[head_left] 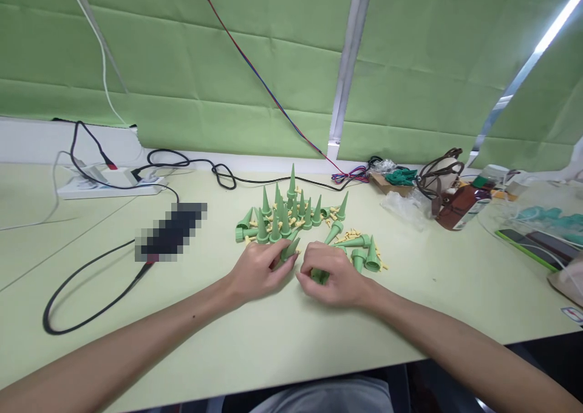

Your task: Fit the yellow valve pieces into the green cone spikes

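Observation:
My left hand (259, 270) is closed on a green cone-shaped plastic spike (290, 249), its tip pointing up and to the right. Beside it, my right hand (334, 276) is curled with thumb and forefinger close together. Green plastic (320, 275) shows inside its curl; whether the fingers grip it I cannot tell. Behind both hands stands a cluster of green spikes (293, 185), most upright on their caps and some lying down. Small yellow plastic pieces (351, 235) are scattered among them. Close to my right hand, another spike (372, 255) stands tilted.
At the left, a black cable loops around a blurred dark device (170, 234); a white power strip (113, 185) lies behind it. On the right are a brown bottle (467, 203), clear plastic bags (405, 209) and a phone (532, 249). A green-covered wall bounds the back.

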`<state>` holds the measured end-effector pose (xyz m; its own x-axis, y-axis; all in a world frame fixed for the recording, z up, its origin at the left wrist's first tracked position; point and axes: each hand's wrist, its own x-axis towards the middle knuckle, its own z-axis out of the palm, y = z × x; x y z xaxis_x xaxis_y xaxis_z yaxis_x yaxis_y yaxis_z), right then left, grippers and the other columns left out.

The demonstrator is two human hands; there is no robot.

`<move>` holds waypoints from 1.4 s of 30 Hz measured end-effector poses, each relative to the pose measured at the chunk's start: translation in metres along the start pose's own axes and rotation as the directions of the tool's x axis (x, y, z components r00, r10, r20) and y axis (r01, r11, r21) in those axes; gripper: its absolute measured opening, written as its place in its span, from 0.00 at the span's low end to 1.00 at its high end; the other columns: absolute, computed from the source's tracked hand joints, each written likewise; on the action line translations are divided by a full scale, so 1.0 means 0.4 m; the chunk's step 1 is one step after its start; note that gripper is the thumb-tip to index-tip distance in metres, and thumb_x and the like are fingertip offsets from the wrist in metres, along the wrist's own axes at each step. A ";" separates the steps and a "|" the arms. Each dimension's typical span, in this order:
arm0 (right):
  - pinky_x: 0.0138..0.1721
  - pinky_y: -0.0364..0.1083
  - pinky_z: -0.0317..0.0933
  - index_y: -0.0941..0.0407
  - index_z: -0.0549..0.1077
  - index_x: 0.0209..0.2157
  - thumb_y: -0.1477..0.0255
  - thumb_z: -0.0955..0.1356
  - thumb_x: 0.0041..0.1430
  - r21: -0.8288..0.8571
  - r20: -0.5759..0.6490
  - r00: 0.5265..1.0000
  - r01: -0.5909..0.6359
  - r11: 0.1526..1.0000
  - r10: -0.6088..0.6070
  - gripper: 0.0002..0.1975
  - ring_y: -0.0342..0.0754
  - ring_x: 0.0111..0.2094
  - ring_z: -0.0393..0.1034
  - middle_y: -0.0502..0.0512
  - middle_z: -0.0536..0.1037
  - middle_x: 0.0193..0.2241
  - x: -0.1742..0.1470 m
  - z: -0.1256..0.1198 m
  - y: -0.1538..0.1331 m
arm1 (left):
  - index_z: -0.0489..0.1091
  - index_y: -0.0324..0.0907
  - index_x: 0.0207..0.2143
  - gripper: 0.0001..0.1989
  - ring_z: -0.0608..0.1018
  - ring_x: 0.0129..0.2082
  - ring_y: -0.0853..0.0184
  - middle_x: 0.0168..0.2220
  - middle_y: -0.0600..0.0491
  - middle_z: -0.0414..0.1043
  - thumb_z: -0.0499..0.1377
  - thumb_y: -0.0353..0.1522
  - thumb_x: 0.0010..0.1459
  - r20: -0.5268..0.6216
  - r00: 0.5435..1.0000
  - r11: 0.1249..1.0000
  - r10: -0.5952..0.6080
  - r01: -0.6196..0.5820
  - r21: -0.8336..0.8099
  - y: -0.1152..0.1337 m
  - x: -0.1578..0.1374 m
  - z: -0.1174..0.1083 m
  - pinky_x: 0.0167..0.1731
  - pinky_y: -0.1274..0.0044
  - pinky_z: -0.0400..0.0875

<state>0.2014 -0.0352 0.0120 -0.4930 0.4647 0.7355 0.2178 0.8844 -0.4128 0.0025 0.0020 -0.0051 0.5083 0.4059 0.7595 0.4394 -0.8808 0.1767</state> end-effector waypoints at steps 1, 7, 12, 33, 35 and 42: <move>0.30 0.46 0.59 0.54 0.63 0.25 0.79 0.65 0.57 -0.013 -0.027 1.000 0.009 1.000 -0.010 0.10 0.44 0.24 0.60 0.48 0.68 0.19 -0.001 0.003 0.001 | 0.67 0.40 0.36 0.02 0.59 0.14 0.77 0.16 0.65 0.54 0.59 0.28 0.61 -0.004 1.000 1.000 -0.006 0.006 -0.003 -0.001 -0.001 0.000 0.17 0.82 0.54; 0.26 0.46 0.55 0.53 0.60 0.23 0.79 0.64 0.60 -0.180 -0.119 0.986 0.091 0.979 -0.114 0.14 0.44 0.23 0.56 0.48 0.65 0.18 -0.006 0.009 0.004 | 0.65 0.41 0.33 0.04 0.58 0.14 0.77 0.16 0.65 0.52 0.59 0.29 0.61 0.004 1.000 1.000 -0.016 0.016 -0.014 -0.002 0.001 -0.001 0.17 0.81 0.53; 0.26 0.47 0.54 0.54 0.62 0.20 0.78 0.65 0.62 -0.439 0.124 0.944 0.329 0.836 -0.307 0.16 0.46 0.24 0.57 0.49 0.65 0.18 0.013 -0.020 -0.030 | 0.63 0.41 0.32 0.05 0.57 0.14 0.77 0.16 0.65 0.51 0.58 0.28 0.61 0.042 0.999 0.999 0.023 -0.022 -0.024 0.001 0.004 -0.003 0.16 0.81 0.52; 0.57 0.55 0.59 0.54 0.69 0.52 0.54 0.55 0.70 -0.352 -0.310 0.669 -0.741 0.572 0.676 0.23 0.57 0.55 0.68 0.60 0.74 0.53 -0.171 -0.231 0.103 | 0.66 0.41 0.34 0.02 0.58 0.13 0.77 0.14 0.65 0.52 0.58 0.28 0.61 0.041 0.997 0.997 0.069 -0.068 -0.037 0.005 0.007 -0.004 0.15 0.81 0.53; 0.54 0.54 0.61 0.53 0.70 0.52 0.53 0.54 0.70 -0.268 -0.280 0.620 -0.784 0.560 0.733 0.25 0.56 0.53 0.70 0.59 0.75 0.52 -0.177 -0.215 0.115 | 0.67 0.40 0.35 0.01 0.58 0.13 0.77 0.14 0.65 0.53 0.58 0.28 0.61 0.040 0.996 0.996 0.074 -0.072 -0.043 0.006 0.006 -0.004 0.15 0.80 0.53; 0.46 0.51 0.63 0.53 0.75 0.46 0.52 0.54 0.70 -0.148 -0.232 0.604 -0.797 0.586 0.763 0.26 0.56 0.48 0.71 0.58 0.78 0.47 -0.145 -0.176 0.126 | 0.69 0.39 0.38 0.02 0.58 0.12 0.77 0.13 0.65 0.55 0.58 0.28 0.62 0.053 0.993 0.992 0.103 -0.100 -0.072 0.010 0.006 -0.001 0.15 0.81 0.52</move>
<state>0.3003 -0.0147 -0.0138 0.0638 0.9651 0.2539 0.6449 0.1543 -0.7485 0.0049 -0.0005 -0.0023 0.5895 0.3249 0.7396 0.3324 -0.9320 0.1446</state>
